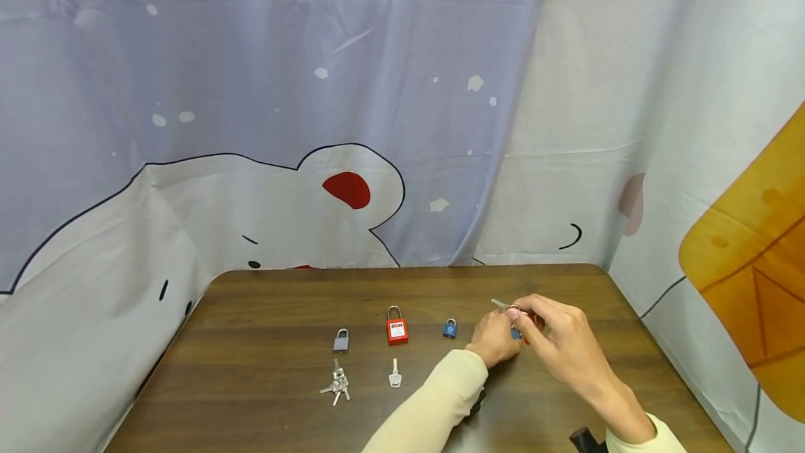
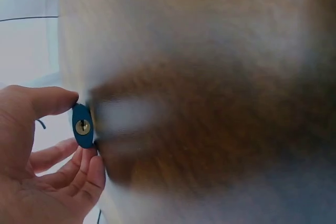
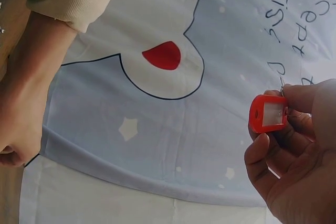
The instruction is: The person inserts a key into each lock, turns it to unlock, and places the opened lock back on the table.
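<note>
My left hand [image 1: 495, 338] pinches a small blue padlock [image 2: 82, 139] between thumb and fingers, its brass keyhole facing the left wrist camera. Just right of it, my right hand [image 1: 569, 348] grips a key [image 1: 499, 304] with its thumb and fingers; the blade points out to the left, above the left hand. From that key hangs a red key tag [image 3: 256, 114] with a pale label window, lying against the right fingers in the right wrist view. In the head view the fingers hide most of the held padlock.
A second blue padlock [image 1: 449, 329] stands left of my hands on the wooden table [image 1: 270, 306]. Farther left are a red padlock [image 1: 397, 333] with a single key [image 1: 395, 375] in front, and a grey padlock [image 1: 341, 342] with a bunch of keys [image 1: 338, 384]. Printed curtains surround the table.
</note>
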`<state>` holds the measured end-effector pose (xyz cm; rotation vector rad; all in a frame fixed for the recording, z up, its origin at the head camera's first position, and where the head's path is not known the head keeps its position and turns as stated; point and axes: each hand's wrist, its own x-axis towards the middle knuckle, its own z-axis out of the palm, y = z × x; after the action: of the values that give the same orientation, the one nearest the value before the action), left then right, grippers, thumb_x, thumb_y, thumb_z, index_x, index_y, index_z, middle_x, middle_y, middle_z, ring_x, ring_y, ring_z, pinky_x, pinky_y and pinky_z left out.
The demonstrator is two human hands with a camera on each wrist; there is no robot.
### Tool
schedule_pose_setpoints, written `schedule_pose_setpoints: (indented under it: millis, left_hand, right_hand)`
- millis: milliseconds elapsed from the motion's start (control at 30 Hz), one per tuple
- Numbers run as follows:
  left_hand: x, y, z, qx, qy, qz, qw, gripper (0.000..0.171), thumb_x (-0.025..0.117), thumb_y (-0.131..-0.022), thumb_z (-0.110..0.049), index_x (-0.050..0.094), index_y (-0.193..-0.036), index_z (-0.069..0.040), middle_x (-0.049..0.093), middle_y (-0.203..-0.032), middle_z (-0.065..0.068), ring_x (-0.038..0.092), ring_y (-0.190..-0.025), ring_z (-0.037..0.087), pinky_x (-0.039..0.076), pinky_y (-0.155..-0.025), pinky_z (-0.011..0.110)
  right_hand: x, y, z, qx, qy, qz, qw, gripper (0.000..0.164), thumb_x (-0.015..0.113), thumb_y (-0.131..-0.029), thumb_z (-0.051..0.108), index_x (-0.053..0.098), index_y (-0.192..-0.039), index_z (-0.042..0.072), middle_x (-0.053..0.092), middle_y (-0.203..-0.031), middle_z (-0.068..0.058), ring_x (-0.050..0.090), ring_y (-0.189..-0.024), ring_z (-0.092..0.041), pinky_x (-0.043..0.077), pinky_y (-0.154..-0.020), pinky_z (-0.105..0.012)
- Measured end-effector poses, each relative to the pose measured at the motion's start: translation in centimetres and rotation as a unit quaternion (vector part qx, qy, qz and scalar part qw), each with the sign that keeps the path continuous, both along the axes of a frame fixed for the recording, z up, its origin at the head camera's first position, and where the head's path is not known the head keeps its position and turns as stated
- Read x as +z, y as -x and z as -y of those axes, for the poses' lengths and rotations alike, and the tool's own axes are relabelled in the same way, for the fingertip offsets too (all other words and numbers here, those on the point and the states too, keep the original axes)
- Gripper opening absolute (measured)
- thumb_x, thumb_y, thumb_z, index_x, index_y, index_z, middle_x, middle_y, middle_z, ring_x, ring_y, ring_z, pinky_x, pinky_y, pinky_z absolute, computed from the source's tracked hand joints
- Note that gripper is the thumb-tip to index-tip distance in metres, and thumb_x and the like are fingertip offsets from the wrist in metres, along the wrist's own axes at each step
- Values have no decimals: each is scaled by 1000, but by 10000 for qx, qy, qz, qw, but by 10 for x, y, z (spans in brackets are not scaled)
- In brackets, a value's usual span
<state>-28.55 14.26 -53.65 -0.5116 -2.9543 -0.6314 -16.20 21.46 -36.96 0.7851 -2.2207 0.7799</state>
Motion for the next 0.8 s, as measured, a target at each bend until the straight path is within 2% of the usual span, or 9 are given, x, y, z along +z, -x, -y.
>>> schedule_pose_setpoints:
  millis: [167, 400, 533, 667, 800]
  left_hand:
    - [3, -2, -1, 26, 67, 184, 9998, 23, 75, -67, -25, 64, -87, -20, 68, -82, -1, 63, -73, 14, 49, -60, 28]
    - [6, -5, 1, -32, -158, 378, 9992, 34, 82, -65, -24, 65, -94, -20, 69, -87, -1, 64, -76, 13, 51, -63, 27]
    - [7, -6, 3, -119, -230, 411, 9988, 31, 80, -65, -23, 64, -92, -20, 67, -82, -1, 60, -69, 11, 48, -58, 26]
    - [9, -7, 5, -264, -352, 296, 9986, 24, 76, -68, -23, 63, -88, -21, 66, -79, -2, 55, -64, 10, 44, -54, 25]
    - [15, -5, 8, -408, -409, -99, 9983, 18, 73, -70, -27, 63, -85, -23, 68, -79, -4, 60, -66, 11, 45, -53, 24]
  right_hand:
    - [0, -1, 1, 66, 47, 61, 9999, 17, 66, -83, 5, 64, -86, 22, 54, -67, 15, 46, -57, 4, 37, -55, -7]
    - [0, -3, 3, 80, 52, -62, 9999, 16, 67, -83, 5, 65, -86, 20, 54, -69, 16, 45, -58, 5, 38, -54, -9]
    - [0, -4, 3, 83, 55, -82, 9999, 12, 67, -83, 4, 66, -86, 16, 56, -71, 14, 45, -61, 5, 37, -56, -8]
    - [1, -3, 4, 111, 79, -94, 9999, 13, 66, -83, 3, 66, -86, 16, 56, -70, 14, 46, -60, 6, 37, -55, -8]
    - [2, -3, 4, 108, 59, -101, 9999, 14, 66, -83, 2, 66, -86, 16, 58, -72, 14, 46, -61, 5, 38, -55, -8]
